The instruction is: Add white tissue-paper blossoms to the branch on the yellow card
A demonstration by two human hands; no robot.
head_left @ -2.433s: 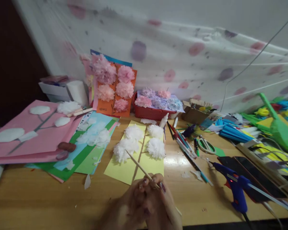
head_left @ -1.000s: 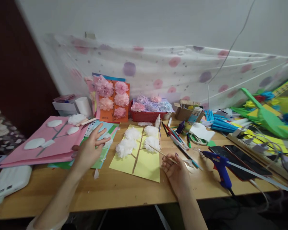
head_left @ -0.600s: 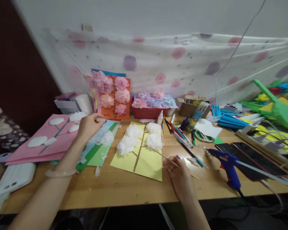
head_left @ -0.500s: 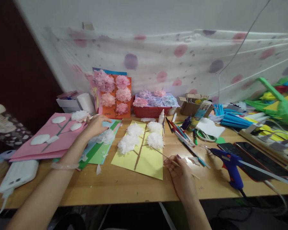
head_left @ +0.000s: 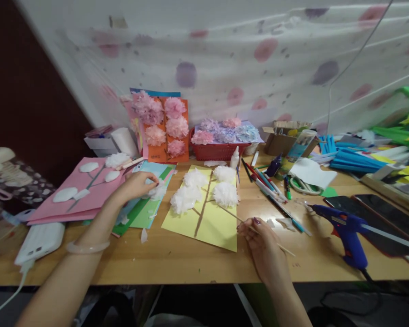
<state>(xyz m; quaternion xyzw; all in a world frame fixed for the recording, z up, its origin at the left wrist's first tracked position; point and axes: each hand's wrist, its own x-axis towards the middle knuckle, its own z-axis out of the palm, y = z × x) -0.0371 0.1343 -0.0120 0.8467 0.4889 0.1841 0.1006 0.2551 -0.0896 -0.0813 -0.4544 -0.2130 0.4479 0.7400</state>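
Observation:
My left hand (head_left: 136,187) reaches over the green and blue papers (head_left: 145,211). Its bent fingertips close at the edge of a loose heap of white tissue paper (head_left: 156,191). My right hand (head_left: 261,238) rests on the table with a thin wooden stick (head_left: 230,213) between thumb and fingers. The stick's far tip lies by a white tissue flower (head_left: 225,194) on a yellow sheet (head_left: 182,227). Several such fluffy flowers sit along a brown stem drawn on that sheet.
A pink sheet (head_left: 54,211) with white paper ovals lies left, above a white power bank (head_left: 41,240). A blue glue gun (head_left: 344,227) and phones (head_left: 395,218) are right. Pens (head_left: 267,186), a glue bottle (head_left: 235,158) and a red basket (head_left: 218,152) stand behind.
My left hand has moved right and down from beside the pink sheet to the white tissue paper. The right hand keeps the stick in nearly the same place; the view has shifted slightly.

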